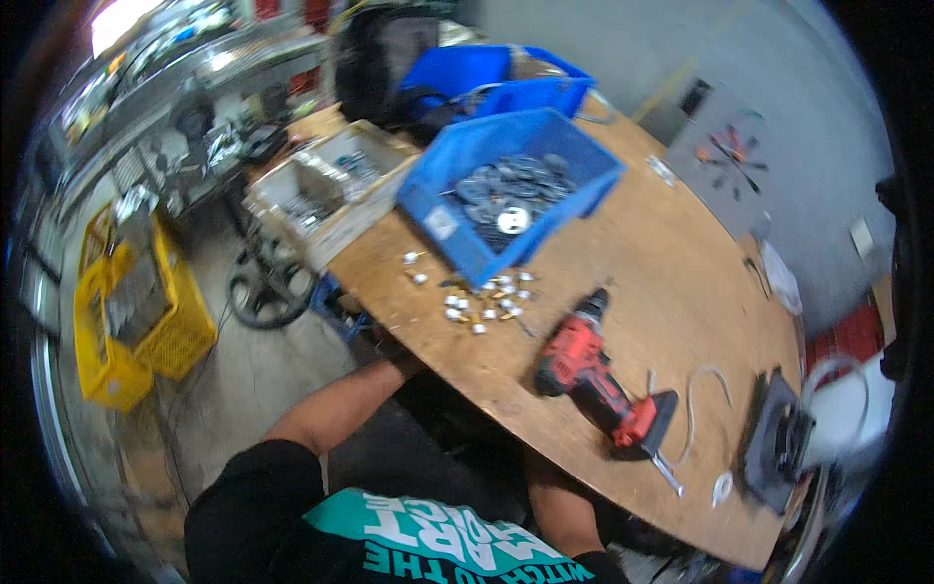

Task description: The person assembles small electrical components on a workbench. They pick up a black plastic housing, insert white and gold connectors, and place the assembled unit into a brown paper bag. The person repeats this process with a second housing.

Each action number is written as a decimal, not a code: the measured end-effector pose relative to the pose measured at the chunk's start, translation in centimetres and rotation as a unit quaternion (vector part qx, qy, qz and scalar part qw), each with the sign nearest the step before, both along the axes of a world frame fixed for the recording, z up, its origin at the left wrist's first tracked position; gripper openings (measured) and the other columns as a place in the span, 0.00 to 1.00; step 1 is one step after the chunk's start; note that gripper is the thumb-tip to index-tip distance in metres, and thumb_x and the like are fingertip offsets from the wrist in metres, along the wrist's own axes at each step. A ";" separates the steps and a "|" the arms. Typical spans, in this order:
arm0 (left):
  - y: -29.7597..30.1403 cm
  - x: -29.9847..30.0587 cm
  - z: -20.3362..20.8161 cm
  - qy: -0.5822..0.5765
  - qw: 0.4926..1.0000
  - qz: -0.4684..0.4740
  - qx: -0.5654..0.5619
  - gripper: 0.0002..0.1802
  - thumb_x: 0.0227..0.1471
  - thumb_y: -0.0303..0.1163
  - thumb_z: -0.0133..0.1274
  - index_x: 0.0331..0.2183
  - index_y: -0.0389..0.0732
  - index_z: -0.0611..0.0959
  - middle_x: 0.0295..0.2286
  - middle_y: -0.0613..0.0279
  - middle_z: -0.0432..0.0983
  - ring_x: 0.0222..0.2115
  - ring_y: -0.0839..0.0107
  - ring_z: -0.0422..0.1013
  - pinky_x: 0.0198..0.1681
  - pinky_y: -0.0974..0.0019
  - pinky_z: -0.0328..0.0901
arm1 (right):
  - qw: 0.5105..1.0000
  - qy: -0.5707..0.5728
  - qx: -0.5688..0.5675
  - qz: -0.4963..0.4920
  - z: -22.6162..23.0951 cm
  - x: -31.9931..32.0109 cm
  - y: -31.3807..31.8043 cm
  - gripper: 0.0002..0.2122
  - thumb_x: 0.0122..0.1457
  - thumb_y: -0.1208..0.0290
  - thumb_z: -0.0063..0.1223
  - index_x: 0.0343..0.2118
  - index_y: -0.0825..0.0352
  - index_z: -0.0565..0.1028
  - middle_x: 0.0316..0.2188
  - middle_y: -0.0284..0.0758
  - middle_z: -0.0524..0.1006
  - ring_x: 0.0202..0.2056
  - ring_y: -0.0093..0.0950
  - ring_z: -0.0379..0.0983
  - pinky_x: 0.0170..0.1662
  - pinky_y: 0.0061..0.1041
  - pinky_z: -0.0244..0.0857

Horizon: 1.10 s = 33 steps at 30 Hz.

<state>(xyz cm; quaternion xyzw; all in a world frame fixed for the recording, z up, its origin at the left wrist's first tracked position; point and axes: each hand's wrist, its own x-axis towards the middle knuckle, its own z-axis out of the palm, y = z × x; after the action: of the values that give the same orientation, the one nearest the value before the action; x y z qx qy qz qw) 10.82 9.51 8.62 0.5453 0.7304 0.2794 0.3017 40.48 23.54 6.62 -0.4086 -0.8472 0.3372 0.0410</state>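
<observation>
Both of my hands are out of sight under the near edge of the wooden table [671, 292]. My left forearm [336, 404] reaches up to that edge and passes beneath it, and my right forearm [562, 511] does the same further right. Whether either hand holds something is hidden. On the tabletop, nearest my arms, a red and black cordless drill [576, 352] lies on its side, its chuck pointing away from me. Left of the drill is a scatter of small white and brass-coloured pieces [502, 298].
Behind the small pieces stands a blue bin [440, 232] of grey round parts [516, 185]. A compartmented tray [350, 214] holds metal bits. At right lie a pale cord [692, 419], a white ring [722, 489] and a dark device [773, 438]. Yellow crates [180, 331] stand on the floor.
</observation>
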 end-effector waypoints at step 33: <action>-17.4 -24.5 -31.0 0.064 0.826 0.539 -0.151 0.16 0.56 0.38 0.51 0.42 0.38 0.78 0.35 0.54 0.80 0.38 0.58 0.76 0.40 0.58 0.70 | 0.922 -0.323 -0.202 -0.072 5.7 14.2 -12.9 0.20 0.59 0.60 0.53 0.53 0.61 0.73 0.46 0.45 0.78 0.43 0.47 0.76 0.45 0.42 0.71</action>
<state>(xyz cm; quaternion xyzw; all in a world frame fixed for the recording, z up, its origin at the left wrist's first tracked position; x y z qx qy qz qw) -13.73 -7.91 -22.40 0.0291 0.9589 0.2486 0.1339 54.69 10.65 12.32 -0.5549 -0.6967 0.3471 -0.2938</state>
